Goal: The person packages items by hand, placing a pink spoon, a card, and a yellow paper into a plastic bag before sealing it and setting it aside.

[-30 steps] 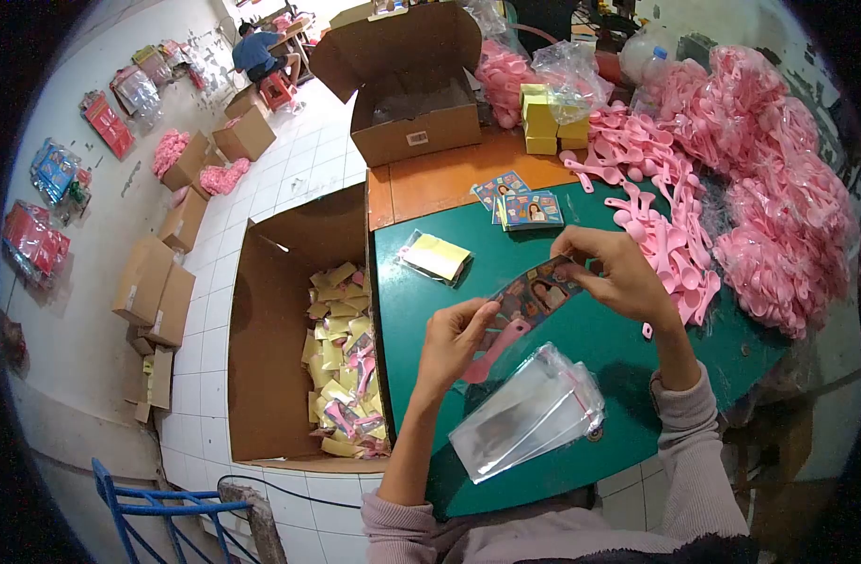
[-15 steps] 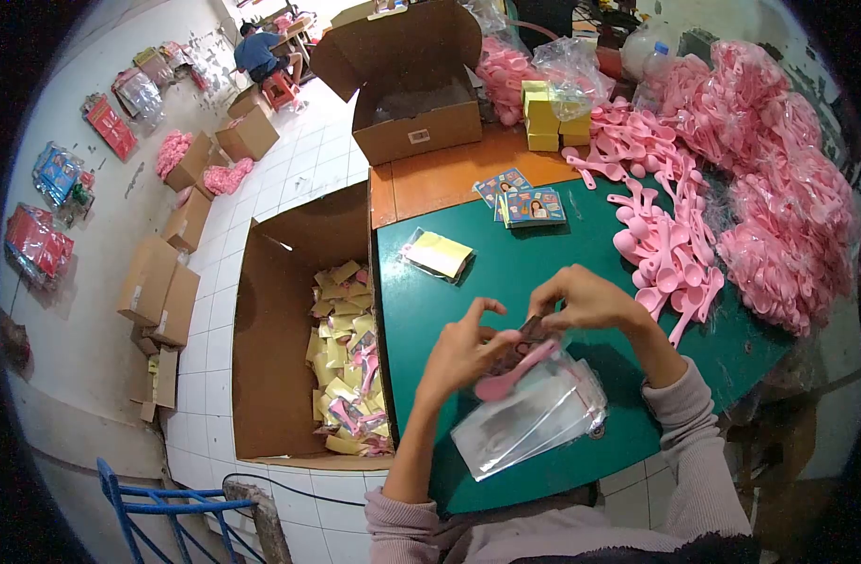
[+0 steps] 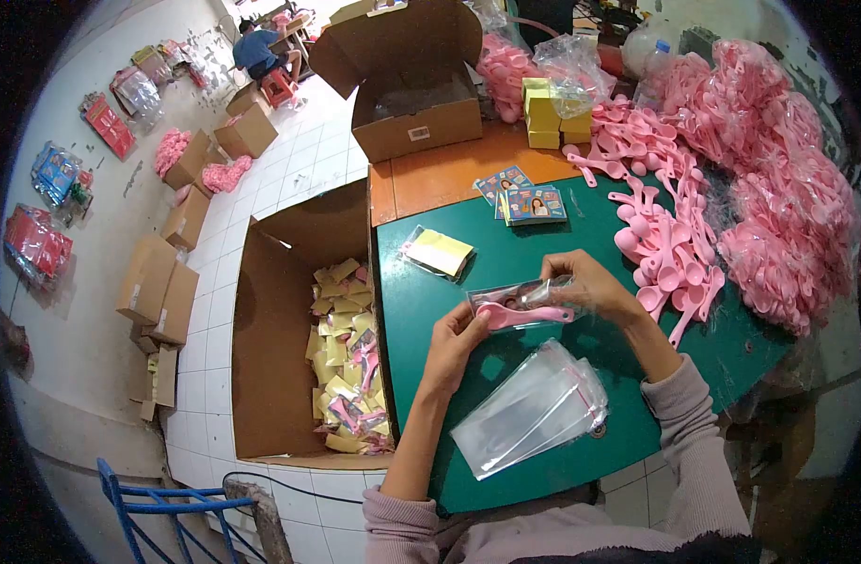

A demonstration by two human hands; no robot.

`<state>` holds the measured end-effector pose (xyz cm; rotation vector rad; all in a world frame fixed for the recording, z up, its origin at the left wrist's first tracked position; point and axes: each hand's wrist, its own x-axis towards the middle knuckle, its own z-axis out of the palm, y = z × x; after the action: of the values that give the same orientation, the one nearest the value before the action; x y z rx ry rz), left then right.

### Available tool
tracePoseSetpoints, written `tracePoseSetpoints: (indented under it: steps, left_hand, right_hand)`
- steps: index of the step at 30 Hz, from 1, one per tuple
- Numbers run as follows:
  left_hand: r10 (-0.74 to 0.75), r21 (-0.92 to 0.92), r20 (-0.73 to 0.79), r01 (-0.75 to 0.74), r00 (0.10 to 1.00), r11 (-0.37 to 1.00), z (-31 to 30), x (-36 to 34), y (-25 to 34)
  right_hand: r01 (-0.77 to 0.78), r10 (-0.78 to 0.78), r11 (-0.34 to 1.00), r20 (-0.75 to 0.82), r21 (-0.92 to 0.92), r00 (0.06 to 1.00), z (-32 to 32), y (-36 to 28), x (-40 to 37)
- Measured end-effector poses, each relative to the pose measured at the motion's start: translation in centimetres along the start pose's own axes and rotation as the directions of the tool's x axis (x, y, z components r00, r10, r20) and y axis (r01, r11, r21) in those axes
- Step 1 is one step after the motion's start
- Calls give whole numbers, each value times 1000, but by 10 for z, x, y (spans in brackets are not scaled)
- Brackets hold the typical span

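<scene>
My left hand (image 3: 457,344) pinches the left end of a clear plastic bag (image 3: 569,294), its thumb at the bowl of a pink measuring spoon (image 3: 534,317). The spoon lies lengthwise and appears to be inside the bag, with something dark behind it. At the bag's upper right side, my right hand (image 3: 595,289) grips the plastic with fingers closed; its fingertips are partly hidden. Below both hands, a fanned stack of flat clear bags (image 3: 529,409) rests on the green tabletop (image 3: 421,324).
An open carton (image 3: 280,376) at the left holds many yellow-and-pink packets. A packet with a yellow card (image 3: 438,252) and a stack of printed cards (image 3: 534,206) lie farther back. Loose pink spoons (image 3: 670,244) and bagged spoons (image 3: 778,188) cover the right. A person (image 3: 254,52) sits far off.
Both hands have shifted up and the right one slightly rightward. The bag and spoon, tilted over the bag stack before, are now stretched nearly level between my hands, beyond the stack.
</scene>
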<state>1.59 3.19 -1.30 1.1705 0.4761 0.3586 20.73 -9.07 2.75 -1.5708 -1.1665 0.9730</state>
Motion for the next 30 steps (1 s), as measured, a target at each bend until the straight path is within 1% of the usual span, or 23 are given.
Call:
tracePoseSetpoints:
  steps: [1, 2, 3, 5, 6, 8, 9, 10, 11, 12, 13, 14, 15, 16, 17, 18, 19, 20, 21, 23, 25, 27, 30]
  left_hand:
    - [12, -61, -1, -12, 1000, 998, 2, 0, 1]
    - [11, -60, -2, -11, 1000, 998, 2, -1, 3]
    - [5, -89, -38, -8, 999, 996, 1, -3, 5]
    - [-3, -119, -75, -6, 997, 993, 0, -4, 6]
    - [-7, -144, -107, -9, 994, 989, -1, -4, 6]
    - [-11, -168, -137, -12, 991, 986, -3, -1, 1]
    - [-21, -215, -102, -2, 995, 977, -4, 2, -4]
    - [-29, -260, -68, 10, 997, 966, -4, 2, -7]
    - [-28, -258, -66, 10, 997, 966, -2, 1, -9]
    - [45, -115, -143, -62, 989, 991, 3, -1, -5]
    - [127, 33, -207, -123, 970, 992, 6, -2, -2]
    - [129, 31, -203, -125, 971, 992, 6, -3, -3]
    - [102, 94, -205, -84, 974, 992, 6, -3, -4]
    - [73, 155, -210, -41, 975, 987, 6, -3, -6]
    - [72, 153, -209, -40, 975, 987, 7, -6, -5]
    - [-101, -26, -53, 99, 994, 995, 8, -10, -2]
    - [-242, -177, 131, 263, 961, 948, 11, -13, 0]
    - [-264, -161, 186, 295, 946, 942, 12, -15, 0]
    - [-267, -161, 188, 298, 945, 941, 13, -18, 2]
    - [-257, -61, 191, 273, 947, 960, 10, -27, 6]
    - [-273, -29, 198, 284, 942, 958, 5, -33, 5]
    - [-276, -11, 200, 284, 940, 959, 2, -40, 3]
    - [-278, 15, 187, 280, 942, 960, 3, -40, 6]
  right_hand:
    - [43, -43, 999, 19, -6, 999, 0, 1, 0]
    - [87, -87, 996, 38, -10, 995, 0, 1, 1]
    - [87, -87, 996, 39, -9, 995, 0, -2, -1]
    - [-122, 77, 950, 161, 289, 984, -4, -10, -6]
    - [-121, 53, 954, 245, 273, 968, -6, -10, -6]
    - [-145, 62, 940, 263, 308, 963, -3, -6, -6]
    - [-169, 71, 924, 281, 343, 957, -1, -5, -6]
    - [-169, 71, 923, 280, 345, 957, 0, -8, -8]
    - [-155, 85, 929, 215, 335, 973, 1, -15, -12]
    - [-139, 96, 937, 148, 320, 984, 0, -20, -13]
    - [-136, 94, 939, 144, 317, 985, 1, -19, -13]
    - [2, 4, 987, -38, 163, 999, 2, -14, -14]
    - [113, -114, 993, -197, -20, 974, 4, -13, -16]
    - [112, -192, 951, -265, -289, 945, 8, -18, -20]
    - [109, -189, 951, -265, -290, 945, 16, -17, -21]
    - [183, -310, 879, -235, -441, 921, 24, -15, -23]
    - [246, -419, 778, -186, -578, 889, 32, -12, -25]
    - [223, -359, 762, -111, -608, 927, 37, -10, -28]
    - [220, -356, 764, -112, -607, 928, 41, -9, -29]
    - [269, -404, 642, -19, -718, 914, 46, -10, -31]
    - [285, -393, 667, 0, -688, 920, 49, -8, -33]
    - [338, -325, 724, 136, -601, 936, 55, -8, -35]
    - [351, -330, 696, 155, -626, 931, 68, -4, -35]
